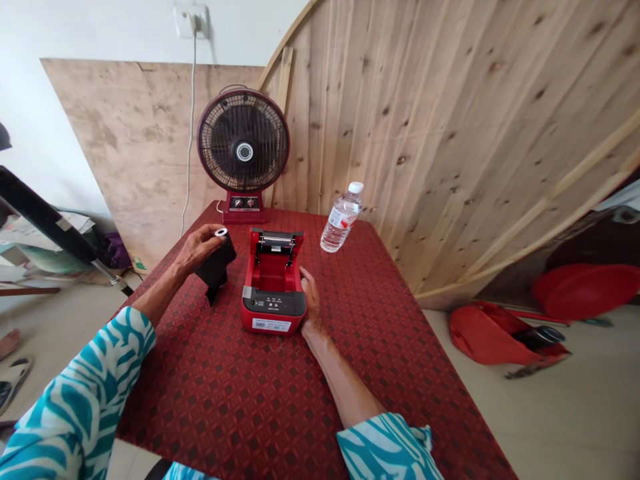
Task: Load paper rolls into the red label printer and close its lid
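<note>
Now left fingers [209, 230] grip a black roll [215, 261], right fingers [309, 283] clasp the open red printer [274, 304]

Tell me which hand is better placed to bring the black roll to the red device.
Left hand, probably: it holds the black roll beside the red device, while the right hand touches the device's opposite side.

Left hand [201, 246] holding black roll [214, 263], right hand [311, 301] against printer [274, 303]; fan [244, 152] behind

Over now to the fan [244, 127] before plywood [125, 120], across to a capped bottle [340, 220], down to a red bag [475, 333] on tiles [590, 413]!
</note>
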Demonstrator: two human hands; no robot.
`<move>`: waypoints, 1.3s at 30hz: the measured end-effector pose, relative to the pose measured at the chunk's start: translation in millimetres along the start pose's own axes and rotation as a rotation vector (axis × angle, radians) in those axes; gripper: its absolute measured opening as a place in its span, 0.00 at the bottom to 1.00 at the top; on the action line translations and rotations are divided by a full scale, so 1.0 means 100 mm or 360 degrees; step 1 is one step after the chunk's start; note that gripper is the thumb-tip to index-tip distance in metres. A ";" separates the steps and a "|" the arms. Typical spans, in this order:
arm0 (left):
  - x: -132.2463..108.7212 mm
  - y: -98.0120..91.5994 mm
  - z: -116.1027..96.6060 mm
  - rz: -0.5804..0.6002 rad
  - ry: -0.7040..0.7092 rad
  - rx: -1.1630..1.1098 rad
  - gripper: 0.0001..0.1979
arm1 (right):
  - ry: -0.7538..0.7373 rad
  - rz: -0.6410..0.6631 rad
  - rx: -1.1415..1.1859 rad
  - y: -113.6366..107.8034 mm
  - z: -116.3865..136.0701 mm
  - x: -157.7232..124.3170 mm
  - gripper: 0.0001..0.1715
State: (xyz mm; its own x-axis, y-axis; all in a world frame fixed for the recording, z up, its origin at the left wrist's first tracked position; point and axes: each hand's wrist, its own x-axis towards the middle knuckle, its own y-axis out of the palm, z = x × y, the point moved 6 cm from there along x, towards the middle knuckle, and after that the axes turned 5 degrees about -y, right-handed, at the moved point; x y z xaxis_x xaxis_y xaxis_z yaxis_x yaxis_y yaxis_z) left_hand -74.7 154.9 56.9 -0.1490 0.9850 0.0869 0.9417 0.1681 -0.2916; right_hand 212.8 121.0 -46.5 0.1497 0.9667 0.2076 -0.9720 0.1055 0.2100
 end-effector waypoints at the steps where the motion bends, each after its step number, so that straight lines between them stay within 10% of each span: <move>1: -0.04 -0.02 -0.06 -0.0002 0.0027 -0.0075 0.30 | 0.0006 0.0000 0.0004 0.00 0.01 0.00 0.32; 11: -0.67 0.82 -0.63 0.0584 0.0318 0.0276 0.20 | -0.0051 0.0047 0.0015 0.03 0.02 0.01 0.30; 20: -0.49 1.21 -0.73 0.0555 0.0495 0.1612 0.18 | -0.0168 0.0077 0.0052 0.04 0.00 0.03 0.27; 29: -0.38 1.49 -0.57 0.0715 0.0378 0.1827 0.13 | -0.0174 0.0083 0.0055 0.05 -0.02 0.04 0.26; 34: -0.32 1.46 -0.55 0.0889 0.0390 0.1693 0.11 | -0.0175 0.0055 0.0039 0.04 0.01 0.03 0.26; 39: -0.62 0.98 -0.71 0.0763 0.0418 0.1200 0.18 | -0.0147 0.0058 0.0033 0.05 0.04 0.02 0.25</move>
State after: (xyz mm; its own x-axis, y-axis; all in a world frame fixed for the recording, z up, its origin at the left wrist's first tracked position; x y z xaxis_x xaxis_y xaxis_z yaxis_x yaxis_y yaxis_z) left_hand 47.9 107.5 90.5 0.3649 0.9309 -0.0166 0.4262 -0.1829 -0.8860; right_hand 209.1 122.7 -41.7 0.1313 0.9441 0.3024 -0.9732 0.0648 0.2205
